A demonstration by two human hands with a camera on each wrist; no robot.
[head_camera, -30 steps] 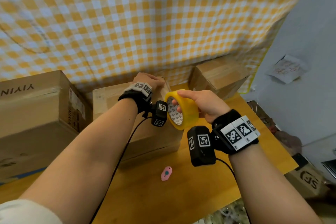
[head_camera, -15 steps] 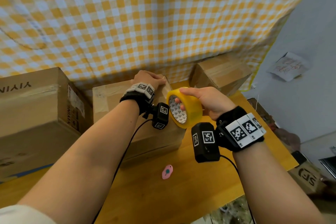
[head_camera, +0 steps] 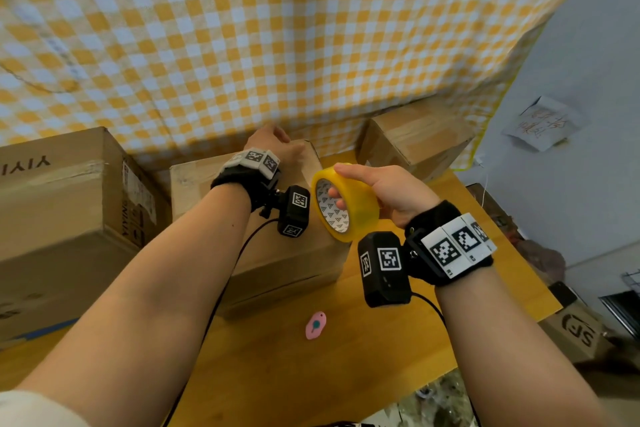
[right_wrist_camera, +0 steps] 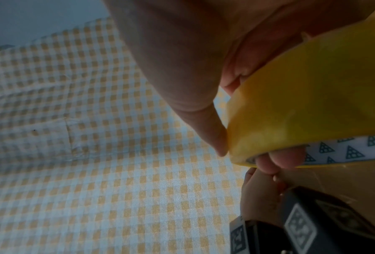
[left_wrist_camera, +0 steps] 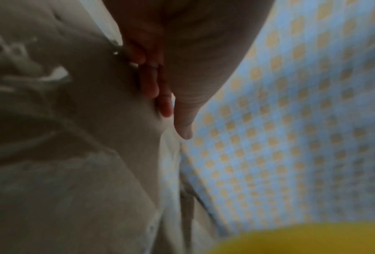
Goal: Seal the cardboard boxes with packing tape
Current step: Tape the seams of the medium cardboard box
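Note:
A yellow roll of packing tape (head_camera: 346, 204) (right_wrist_camera: 308, 101) is held up by my right hand (head_camera: 377, 189), thumb on its outer face and fingers hooked through the core, just above the near right corner of the middle cardboard box (head_camera: 277, 253). My left hand (head_camera: 273, 146) reaches to that box's far top edge, where its straight fingers (left_wrist_camera: 152, 80) press flat against the box surface. Whether a tape strip runs between roll and box I cannot tell.
A large printed cardboard box (head_camera: 62, 218) stands at the left and a smaller box (head_camera: 412, 139) at the back right, on a wooden table (head_camera: 346, 374). A pink cutter (head_camera: 316, 324) lies in front of the middle box. A checked yellow cloth (head_camera: 277, 28) hangs behind. Another box (head_camera: 581, 333) sits low at right.
My right hand has carried the tape roll slightly right and nearer. My left hand stays at the box's far edge.

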